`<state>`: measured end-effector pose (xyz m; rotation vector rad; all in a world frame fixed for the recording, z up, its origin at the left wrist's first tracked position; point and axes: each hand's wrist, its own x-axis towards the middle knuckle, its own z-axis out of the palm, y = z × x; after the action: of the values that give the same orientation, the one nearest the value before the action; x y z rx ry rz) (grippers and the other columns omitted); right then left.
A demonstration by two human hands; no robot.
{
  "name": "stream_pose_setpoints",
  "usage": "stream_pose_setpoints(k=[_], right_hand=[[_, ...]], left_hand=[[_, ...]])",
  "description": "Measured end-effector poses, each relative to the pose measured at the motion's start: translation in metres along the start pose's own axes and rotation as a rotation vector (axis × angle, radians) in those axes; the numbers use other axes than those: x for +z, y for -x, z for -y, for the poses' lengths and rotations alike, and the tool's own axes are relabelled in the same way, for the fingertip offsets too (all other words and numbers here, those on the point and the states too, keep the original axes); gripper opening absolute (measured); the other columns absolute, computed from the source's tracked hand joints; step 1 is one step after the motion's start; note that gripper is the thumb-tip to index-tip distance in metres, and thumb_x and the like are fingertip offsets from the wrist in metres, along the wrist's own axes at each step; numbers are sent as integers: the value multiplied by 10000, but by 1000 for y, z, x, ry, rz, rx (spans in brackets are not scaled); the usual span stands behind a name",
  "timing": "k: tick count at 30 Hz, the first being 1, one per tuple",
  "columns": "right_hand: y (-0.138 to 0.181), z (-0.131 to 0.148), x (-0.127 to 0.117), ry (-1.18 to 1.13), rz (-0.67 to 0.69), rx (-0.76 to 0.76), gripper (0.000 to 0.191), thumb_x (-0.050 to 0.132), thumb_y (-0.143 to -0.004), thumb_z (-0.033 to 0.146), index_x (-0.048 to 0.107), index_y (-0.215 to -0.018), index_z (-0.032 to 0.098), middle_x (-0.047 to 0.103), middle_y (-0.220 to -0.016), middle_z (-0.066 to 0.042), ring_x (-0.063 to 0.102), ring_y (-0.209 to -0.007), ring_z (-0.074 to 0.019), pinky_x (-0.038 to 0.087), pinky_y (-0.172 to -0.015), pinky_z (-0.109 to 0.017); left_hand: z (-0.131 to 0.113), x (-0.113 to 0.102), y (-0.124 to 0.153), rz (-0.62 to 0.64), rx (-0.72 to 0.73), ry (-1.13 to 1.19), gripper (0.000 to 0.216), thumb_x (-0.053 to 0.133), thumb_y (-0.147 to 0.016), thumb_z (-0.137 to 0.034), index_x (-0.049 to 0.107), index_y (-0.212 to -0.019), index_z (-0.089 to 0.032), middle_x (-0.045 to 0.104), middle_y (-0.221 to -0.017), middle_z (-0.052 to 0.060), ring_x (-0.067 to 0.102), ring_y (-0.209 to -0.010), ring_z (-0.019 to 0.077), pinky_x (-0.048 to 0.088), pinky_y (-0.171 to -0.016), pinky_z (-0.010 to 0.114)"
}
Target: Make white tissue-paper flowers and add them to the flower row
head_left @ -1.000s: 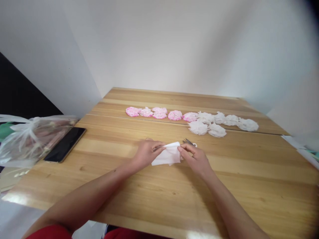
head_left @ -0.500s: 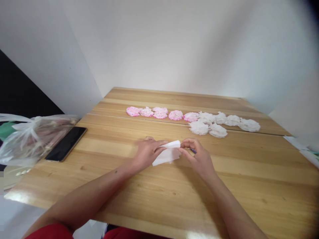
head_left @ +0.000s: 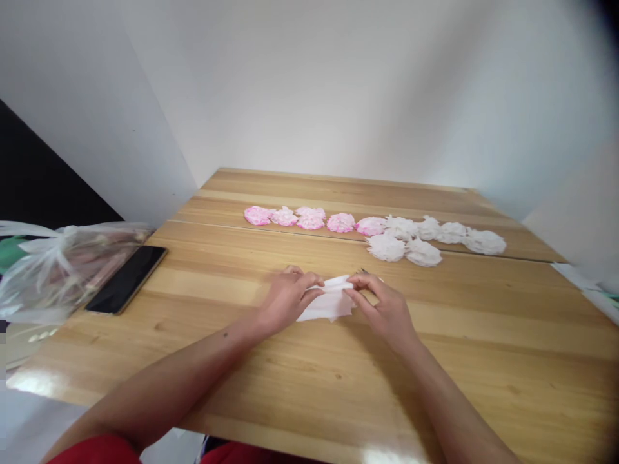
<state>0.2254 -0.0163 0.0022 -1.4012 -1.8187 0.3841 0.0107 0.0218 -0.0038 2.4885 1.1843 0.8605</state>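
A white sheet of tissue paper (head_left: 327,306) is held just over the table, its upper edge folded into a narrow strip. At the strip's left end my left hand (head_left: 286,296) pinches it between thumb and fingers. My right hand (head_left: 382,303) grips the other end, with the thumb below and the fingertips on top. The lower part of the tissue hangs loose toward me. Behind my right fingers a small dark, thin item (head_left: 363,271) is partly hidden; I cannot make out what it is.
Beyond my hands, pink-edged tissue flowers (head_left: 341,223) and white tissue flowers (head_left: 385,247) lie in a row across the wooden table (head_left: 271,399). To the left are a black phone (head_left: 126,281) and a tied plastic bag (head_left: 62,270). A wall (head_left: 338,90) stands behind the table.
The folded strip has flattened and shows pleat lines. My right fingers have shifted slightly onto its end, and the thin dark item now shows above them. The flowers and phone stay put.
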Motion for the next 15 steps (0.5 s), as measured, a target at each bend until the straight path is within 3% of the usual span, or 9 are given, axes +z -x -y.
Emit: stream_pose_setpoints(k=[5,15], right_hand=[[0,0,1,-17,7,10,234,553,-861,349,644,-1042,232,707,-904,-43,658,-808,-206,511,-759,-330],[-3,1,-1,-27,30,-35,183,533,-873,330,679,-942,243,713,-881,-36,657,-797,-206,514,-738,-336]], left_hand=[[1,1,0,-11,39,-33,211,515,-902,-345,680,-956,-225,706,-808,36,594,-830,186,462,-757,303],[2,2,-1,-10,68,-81,219,525,-894,-354,689,-963,-226,702,-761,37,600,-806,189,467,-756,307]])
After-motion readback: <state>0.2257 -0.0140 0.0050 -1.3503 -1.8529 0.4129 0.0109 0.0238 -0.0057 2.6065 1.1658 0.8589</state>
